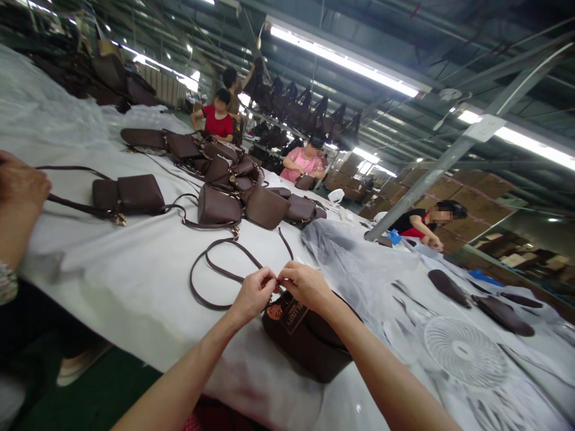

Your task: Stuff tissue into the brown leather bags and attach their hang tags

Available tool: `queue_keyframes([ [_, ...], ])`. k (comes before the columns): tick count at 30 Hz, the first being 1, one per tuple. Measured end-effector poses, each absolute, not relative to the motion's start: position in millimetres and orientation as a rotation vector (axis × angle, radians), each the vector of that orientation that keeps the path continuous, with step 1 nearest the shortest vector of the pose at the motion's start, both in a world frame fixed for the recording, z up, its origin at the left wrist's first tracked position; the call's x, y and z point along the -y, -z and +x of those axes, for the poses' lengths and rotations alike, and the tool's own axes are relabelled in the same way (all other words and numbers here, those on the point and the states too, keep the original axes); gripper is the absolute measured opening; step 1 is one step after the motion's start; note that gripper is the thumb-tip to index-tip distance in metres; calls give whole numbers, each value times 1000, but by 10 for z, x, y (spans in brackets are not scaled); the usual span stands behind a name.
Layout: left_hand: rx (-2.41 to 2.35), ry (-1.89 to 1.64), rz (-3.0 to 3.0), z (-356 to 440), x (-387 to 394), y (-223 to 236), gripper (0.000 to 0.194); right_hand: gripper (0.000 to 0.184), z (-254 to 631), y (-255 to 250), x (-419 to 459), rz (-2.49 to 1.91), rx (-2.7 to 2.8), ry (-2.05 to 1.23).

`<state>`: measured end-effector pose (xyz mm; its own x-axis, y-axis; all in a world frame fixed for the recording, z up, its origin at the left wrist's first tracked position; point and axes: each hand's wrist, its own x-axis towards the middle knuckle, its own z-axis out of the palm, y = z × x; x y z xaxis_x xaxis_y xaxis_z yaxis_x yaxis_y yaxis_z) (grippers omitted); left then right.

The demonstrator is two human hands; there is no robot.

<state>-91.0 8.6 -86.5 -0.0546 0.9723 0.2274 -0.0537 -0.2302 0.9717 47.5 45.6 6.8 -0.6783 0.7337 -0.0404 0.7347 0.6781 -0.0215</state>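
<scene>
- 2 hands meet over a brown bag (305, 341) at the near table (135, 281) edge — left hand (254, 294) and right hand (305, 286) both pinched narrow on its strap (215, 269) end.
- Best done with the bag lying flat and the strap untwisted.
- White cover; more brown bags (224, 191) piled beyond.
- Workshop, strip lights (345, 63), a small fan (465, 353).

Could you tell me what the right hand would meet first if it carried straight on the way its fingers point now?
Most likely the left hand: the right hand points at it, fingertips nearly touching.
</scene>
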Motion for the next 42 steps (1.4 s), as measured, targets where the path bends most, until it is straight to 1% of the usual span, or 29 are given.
queue_keyframes([
  [7, -1015, -1437, 1166, -890, -129, 863, 11, 19, 454, -51, -472, 1271, -2792, -70],
  [11, -965, -1546, 1121, -812, -134, 917, 10, 18, 483, -32, -519, 1289, -2819, 29],
  [16, -1042, -1636, 1126, -686, -111, 948, 11, 17, 540, -12, -574, 1270, -2888, 137],
  [22, -1050, -1637, 1122, -667, -119, 901, 11, 17, 547, -15, -593, 1234, -2905, 127],
  [29, -1108, -1580, 1182, -708, -150, 955, 10, 19, 536, -25, -583, 1246, -2898, 126],
  [34, -1010, -1601, 1110, -719, -118, 935, 7, 20, 538, -67, -574, 1242, -2914, 190],
  [37, -954, -1623, 1094, -704, -113, 908, 13, 19, 527, -87, -566, 1224, -2906, 183],
  [42, -1011, -1646, 1007, -686, -136, 892, 15, 20, 503, -115, -537, 1215, -2884, 152],
])
